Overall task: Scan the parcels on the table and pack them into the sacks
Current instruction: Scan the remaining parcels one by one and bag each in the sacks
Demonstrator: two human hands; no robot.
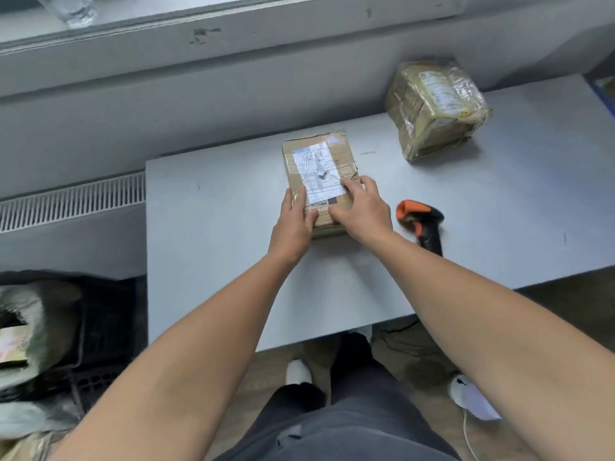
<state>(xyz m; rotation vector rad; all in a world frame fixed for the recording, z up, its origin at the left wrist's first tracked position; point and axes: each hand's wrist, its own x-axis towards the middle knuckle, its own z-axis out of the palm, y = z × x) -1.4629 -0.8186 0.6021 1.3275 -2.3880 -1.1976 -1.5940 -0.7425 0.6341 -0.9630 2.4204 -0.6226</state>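
Parcel gripped: left hand, right hand

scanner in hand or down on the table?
Down. The scanner lies on the table, right of the flat parcel; the left hand and right hand hold that parcel.

A grey table carries a flat cardboard parcel with a white label near its middle. A bulkier tape-wrapped parcel sits well apart at the far right. A black-and-orange barcode scanner lies right of the flat one.
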